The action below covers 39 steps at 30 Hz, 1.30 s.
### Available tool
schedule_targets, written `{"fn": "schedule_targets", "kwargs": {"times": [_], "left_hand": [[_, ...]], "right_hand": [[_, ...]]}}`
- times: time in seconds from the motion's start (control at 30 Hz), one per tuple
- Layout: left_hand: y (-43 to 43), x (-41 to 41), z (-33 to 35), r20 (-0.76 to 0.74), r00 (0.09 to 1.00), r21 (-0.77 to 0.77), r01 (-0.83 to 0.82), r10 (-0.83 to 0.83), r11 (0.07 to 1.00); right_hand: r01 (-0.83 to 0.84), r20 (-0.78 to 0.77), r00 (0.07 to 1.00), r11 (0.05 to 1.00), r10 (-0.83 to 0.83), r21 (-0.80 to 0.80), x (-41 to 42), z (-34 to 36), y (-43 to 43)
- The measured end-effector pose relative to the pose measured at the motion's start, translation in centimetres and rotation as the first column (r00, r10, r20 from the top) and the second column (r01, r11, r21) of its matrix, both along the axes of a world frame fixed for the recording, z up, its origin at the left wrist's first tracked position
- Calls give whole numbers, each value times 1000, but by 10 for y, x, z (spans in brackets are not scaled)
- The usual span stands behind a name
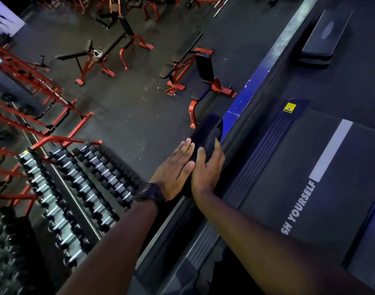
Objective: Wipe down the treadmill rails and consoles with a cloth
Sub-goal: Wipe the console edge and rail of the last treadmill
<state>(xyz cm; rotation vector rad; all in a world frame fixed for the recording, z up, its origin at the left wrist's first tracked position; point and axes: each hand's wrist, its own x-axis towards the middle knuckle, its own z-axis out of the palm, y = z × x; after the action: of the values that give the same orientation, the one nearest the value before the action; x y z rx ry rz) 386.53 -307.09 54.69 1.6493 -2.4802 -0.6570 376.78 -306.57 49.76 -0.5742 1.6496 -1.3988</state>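
The cloth (205,135) is dark, almost black, folded thick and draped over the far end of the treadmill rail (173,231). The rail is a dark padded bar running diagonally up from the lower middle. The right hand (208,169) grips the cloth's near part on top of the rail. The left hand (176,167) lies flat against its left side. The treadmill belt (342,188), right of the rail, is dark with a white stripe.
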Motion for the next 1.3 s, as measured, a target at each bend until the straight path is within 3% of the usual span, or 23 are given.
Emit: {"fn": "schedule_targets", "kwargs": {"times": [0.07, 0.17, 0.23, 0.37, 0.47, 0.57, 0.73, 0.8, 0.9, 0.93, 1.0, 1.07, 1.17, 1.23, 1.3], "left_hand": [[3, 2, 1, -5, 1000, 9, -15, 15, 1000], [9, 4, 2, 11, 1000, 2, -20, 20, 1000], [11, 6, 1, 20, 1000, -4, -22, 23, 1000], [11, 8, 0, 39, 999, 2, -17, 17, 1000], [16, 9, 1, 51, 999, 2, -17, 17, 1000], [19, 9, 3, 62, 998, -16, -20, 21, 1000], [22, 10, 3, 8, 998, -18, -67, 67, 998], [23, 9, 5, 32, 997, -11, -67, 67, 998], [25, 9, 5, 57, 996, -11, -63, 64, 998], [26, 9, 4, 66, 996, -15, -63, 63, 998], [26, 11, 3, 69, 996, -22, -57, 58, 998], [26, 11, 3, 67, 996, -24, -53, 54, 998], [29, 10, 5, 75, 996, -7, -50, 50, 999], [30, 12, 4, 78, 996, -15, -45, 46, 999], [30, 13, 3, 77, 996, -16, -44, 45, 999]], "right_hand": [[49, -36, 998, 995, -52, -83, -4, 2, -13], [118, 157, 977, 977, -147, 176, -7, -11, -20], [39, 232, 967, 958, -109, 285, -1, -11, -7], [16, -51, 999, 998, -19, -60, 5, -9, 2], [101, 58, 992, 989, -108, 108, -1, -20, -17], [29, 155, 985, 958, -76, 284, 7, -17, -5], [81, 60, 995, 996, -83, 30, 15, -2, 1], [108, 99, 988, 991, -115, 73, 11, -13, -9], [17, 237, 967, 949, -97, 316, 15, -30, 4], [-22, 237, 970, 951, -55, 309, 19, -28, 13], [-20, 110, 994, 992, 6, 126, 23, -17, 23], [34, 20, 999, 999, -34, 1, 17, -14, 11], [77, 172, 979, 980, -110, 185, 8, -30, -1], [1, 268, 960, 952, -87, 305, 12, -28, 12], [3, 179, 983, 983, -36, 183, 22, -13, 28]]}}
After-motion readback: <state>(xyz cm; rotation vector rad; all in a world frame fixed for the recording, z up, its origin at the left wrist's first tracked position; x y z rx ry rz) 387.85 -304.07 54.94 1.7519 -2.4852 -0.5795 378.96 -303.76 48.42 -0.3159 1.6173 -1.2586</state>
